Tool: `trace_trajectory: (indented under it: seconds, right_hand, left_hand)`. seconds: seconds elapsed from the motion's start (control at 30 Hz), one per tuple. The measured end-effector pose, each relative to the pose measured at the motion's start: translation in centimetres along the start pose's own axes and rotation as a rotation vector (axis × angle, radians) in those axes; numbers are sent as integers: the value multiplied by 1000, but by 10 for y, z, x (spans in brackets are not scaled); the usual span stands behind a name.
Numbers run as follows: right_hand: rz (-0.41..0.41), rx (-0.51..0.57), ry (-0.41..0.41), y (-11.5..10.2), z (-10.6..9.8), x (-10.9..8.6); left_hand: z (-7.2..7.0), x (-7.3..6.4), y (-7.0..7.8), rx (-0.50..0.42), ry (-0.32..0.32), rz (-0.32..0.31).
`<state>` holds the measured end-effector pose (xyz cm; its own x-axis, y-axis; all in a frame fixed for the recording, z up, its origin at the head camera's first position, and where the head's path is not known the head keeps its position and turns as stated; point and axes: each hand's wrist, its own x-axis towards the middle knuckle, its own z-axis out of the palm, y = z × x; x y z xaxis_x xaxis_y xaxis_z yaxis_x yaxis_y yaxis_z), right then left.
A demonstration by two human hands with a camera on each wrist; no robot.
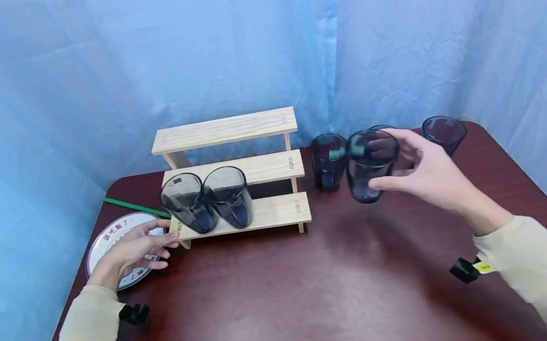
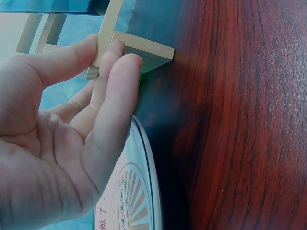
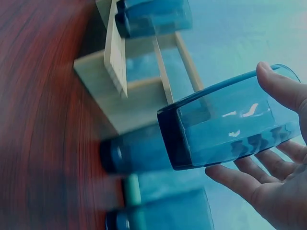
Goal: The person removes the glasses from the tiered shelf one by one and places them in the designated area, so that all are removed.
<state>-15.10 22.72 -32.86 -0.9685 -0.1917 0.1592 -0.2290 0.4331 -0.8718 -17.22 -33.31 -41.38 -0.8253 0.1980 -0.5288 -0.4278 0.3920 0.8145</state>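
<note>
In the head view my right hand (image 1: pixel 436 175) holds a dark tinted drinking glass (image 1: pixel 367 183) up over the table, upright, rim at the top. The right wrist view shows the thumb on one side of this glass (image 3: pixel 225 129) and the fingers on the other. My left hand (image 1: pixel 132 253) is at the left end of a three-step wooden rack (image 1: pixel 279 209), pinching the end of its lowest board between thumb and fingers, as the left wrist view shows. Two similar glasses, a left one (image 1: pixel 186 207) and a right one (image 1: pixel 229 200), stand side by side on that lowest step.
More tinted glasses stand right of the rack: one close by (image 1: pixel 327 165), one mostly hidden behind the held glass, and one at the far right (image 1: pixel 443 133). A printed white plate (image 1: pixel 104 243) lies beneath my left hand, near a green strip (image 1: pixel 125 204). Blue curtains surround the table.
</note>
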Motion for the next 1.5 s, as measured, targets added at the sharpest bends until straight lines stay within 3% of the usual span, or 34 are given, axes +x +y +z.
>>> trace_trajectory:
  seconds: [0.33,0.57,1.27,1.5]
  right_hand:
    - [153,-140,115,41,-47,-29]
    - [230,-216,151,64,-68,-41]
    - [309,-205,183,106,-89,-54]
    - [316,-187,233,119,-90,-60]
  left_hand:
    - [0,-1,-1,-2,-2,4]
    - [-1,-1,1,-4,-6,4]
    - [-2,1,-1,-5,5,-16]
    - [0,0,0,-5,6,-12]
